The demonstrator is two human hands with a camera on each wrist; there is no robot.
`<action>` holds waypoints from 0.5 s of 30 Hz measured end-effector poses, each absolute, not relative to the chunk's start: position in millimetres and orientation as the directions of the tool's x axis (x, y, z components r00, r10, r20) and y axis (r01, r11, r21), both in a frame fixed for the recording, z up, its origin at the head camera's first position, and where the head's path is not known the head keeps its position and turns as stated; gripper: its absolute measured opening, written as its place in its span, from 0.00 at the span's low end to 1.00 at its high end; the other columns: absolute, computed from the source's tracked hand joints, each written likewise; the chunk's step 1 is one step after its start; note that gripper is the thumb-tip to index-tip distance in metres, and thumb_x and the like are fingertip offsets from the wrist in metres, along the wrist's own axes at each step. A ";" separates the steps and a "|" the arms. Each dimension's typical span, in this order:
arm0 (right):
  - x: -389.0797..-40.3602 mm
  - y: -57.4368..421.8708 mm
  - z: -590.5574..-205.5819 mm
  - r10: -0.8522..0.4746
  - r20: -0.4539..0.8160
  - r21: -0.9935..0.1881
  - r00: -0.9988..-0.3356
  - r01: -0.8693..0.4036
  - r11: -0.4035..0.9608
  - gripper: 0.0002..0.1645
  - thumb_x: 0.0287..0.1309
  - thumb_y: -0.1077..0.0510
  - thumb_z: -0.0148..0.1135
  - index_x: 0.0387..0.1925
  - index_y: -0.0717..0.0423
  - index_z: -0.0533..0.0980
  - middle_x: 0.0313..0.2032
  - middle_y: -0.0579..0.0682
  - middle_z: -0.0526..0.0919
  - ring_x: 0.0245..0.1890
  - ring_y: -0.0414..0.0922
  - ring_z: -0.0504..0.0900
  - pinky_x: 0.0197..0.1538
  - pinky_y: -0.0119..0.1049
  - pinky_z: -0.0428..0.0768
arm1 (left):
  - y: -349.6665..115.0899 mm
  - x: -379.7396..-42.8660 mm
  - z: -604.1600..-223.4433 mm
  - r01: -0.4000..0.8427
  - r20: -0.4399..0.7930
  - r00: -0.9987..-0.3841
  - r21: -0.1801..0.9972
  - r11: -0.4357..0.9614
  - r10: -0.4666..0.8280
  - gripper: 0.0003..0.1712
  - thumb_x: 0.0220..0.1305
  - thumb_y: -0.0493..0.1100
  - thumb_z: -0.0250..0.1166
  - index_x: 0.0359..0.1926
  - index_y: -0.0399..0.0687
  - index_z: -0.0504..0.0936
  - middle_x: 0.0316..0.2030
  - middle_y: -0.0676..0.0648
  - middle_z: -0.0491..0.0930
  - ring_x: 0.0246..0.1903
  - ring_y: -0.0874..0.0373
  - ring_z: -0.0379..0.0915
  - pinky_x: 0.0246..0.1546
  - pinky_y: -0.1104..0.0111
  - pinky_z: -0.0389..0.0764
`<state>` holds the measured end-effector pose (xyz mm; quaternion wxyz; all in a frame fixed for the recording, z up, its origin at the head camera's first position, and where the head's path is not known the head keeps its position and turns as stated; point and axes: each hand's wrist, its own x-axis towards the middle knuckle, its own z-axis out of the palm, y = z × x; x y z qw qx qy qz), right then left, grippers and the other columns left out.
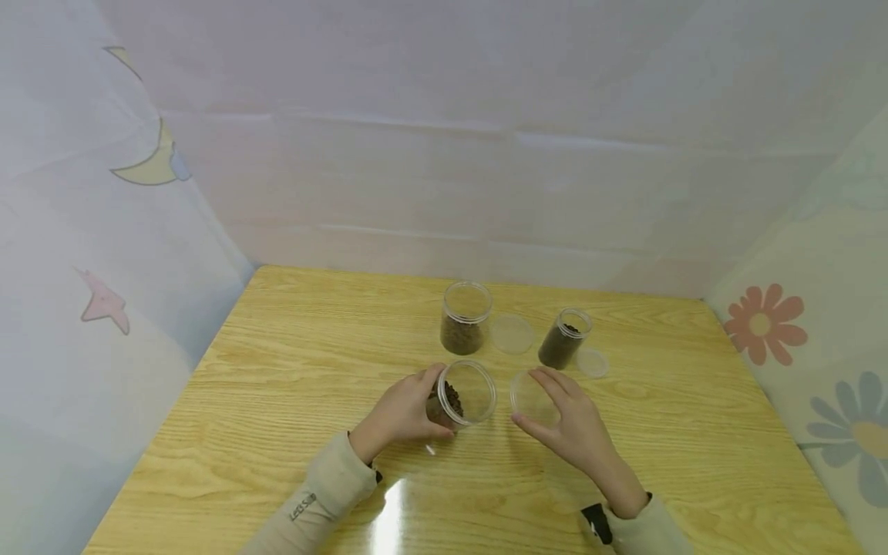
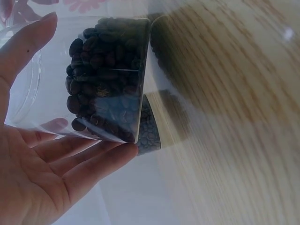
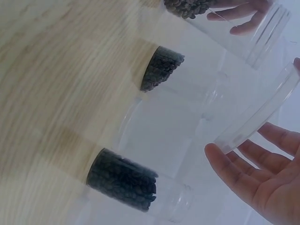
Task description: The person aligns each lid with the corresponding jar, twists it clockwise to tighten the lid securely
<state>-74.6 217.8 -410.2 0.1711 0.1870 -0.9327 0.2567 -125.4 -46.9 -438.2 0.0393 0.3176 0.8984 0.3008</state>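
My left hand [image 1: 409, 408] grips a clear jar [image 1: 470, 391] from its left side, and the jar tilts with its mouth to the right. Dark coffee beans [image 2: 105, 79] fill its lower part in the left wrist view. My right hand [image 1: 576, 424] holds a clear round lid [image 3: 262, 110] by its edge, thumb and fingers on opposite sides. The lid stands on edge, facing the jar's mouth, with a small gap between them in the head view.
Behind the hands stand a wide uncovered jar [image 1: 465, 316] of brown beans and a narrower uncovered jar [image 1: 563, 339] of darker beans. A large lid [image 1: 513, 334] and a small lid [image 1: 593, 363] lie on the wooden table [image 1: 291, 370]. Cloth walls [image 1: 430, 185] surround it.
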 end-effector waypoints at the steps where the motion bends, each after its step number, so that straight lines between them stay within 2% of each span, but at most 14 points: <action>1: -75.0 217.8 -409.5 -0.266 0.422 -0.412 -0.867 -0.445 0.796 0.39 0.39 0.49 0.73 0.53 0.65 0.72 0.52 0.64 0.73 0.50 0.62 0.72 0.44 0.58 0.74 | -47.0 -125.7 -438.5 0.547 0.119 -0.795 0.564 0.618 0.595 0.52 0.35 0.54 0.77 0.60 0.44 0.61 0.46 0.43 0.76 0.44 0.50 0.74 0.43 0.58 0.76; 10: -75.9 211.9 -402.9 -0.292 0.442 -0.433 -0.848 -0.486 0.759 0.41 0.38 0.50 0.74 0.54 0.63 0.71 0.52 0.64 0.72 0.49 0.61 0.73 0.41 0.55 0.77 | -46.9 -127.1 -439.9 0.529 0.100 -0.800 0.582 0.617 0.592 0.53 0.35 0.55 0.77 0.61 0.43 0.60 0.47 0.42 0.76 0.45 0.50 0.74 0.43 0.58 0.76; 15: -76.9 203.8 -399.3 -0.312 0.446 -0.451 -0.839 -0.512 0.731 0.41 0.38 0.49 0.74 0.54 0.63 0.71 0.53 0.62 0.72 0.51 0.60 0.72 0.45 0.56 0.75 | -46.3 -127.2 -439.9 0.531 0.107 -0.802 0.576 0.621 0.587 0.53 0.35 0.54 0.77 0.61 0.44 0.60 0.47 0.43 0.76 0.44 0.51 0.74 0.43 0.59 0.76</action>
